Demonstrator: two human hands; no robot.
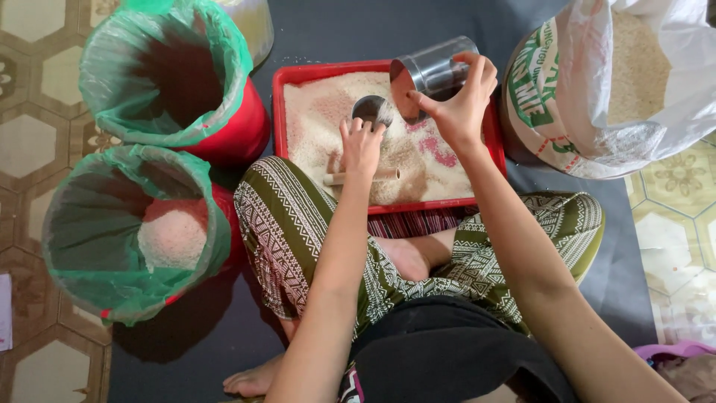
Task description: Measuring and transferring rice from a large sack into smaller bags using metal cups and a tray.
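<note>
I am tipping a steel cup (431,73), gripped in my right hand (461,104), over the tray's (277,112) far edge. My left hand (361,145) is curling around a small tin (371,110) half-buried in rice (328,119). Next I judge the pour needs steady aim.

We sit on a dark mat (619,246) spread over the tiled floor (30,142). On the mat rest a red tray (277,112) of rice, two lined red buckets (250,123) and an open sack (552,112).

Patterned tile floor (30,142) (hexagons) — dark mat (224,328)
</note>
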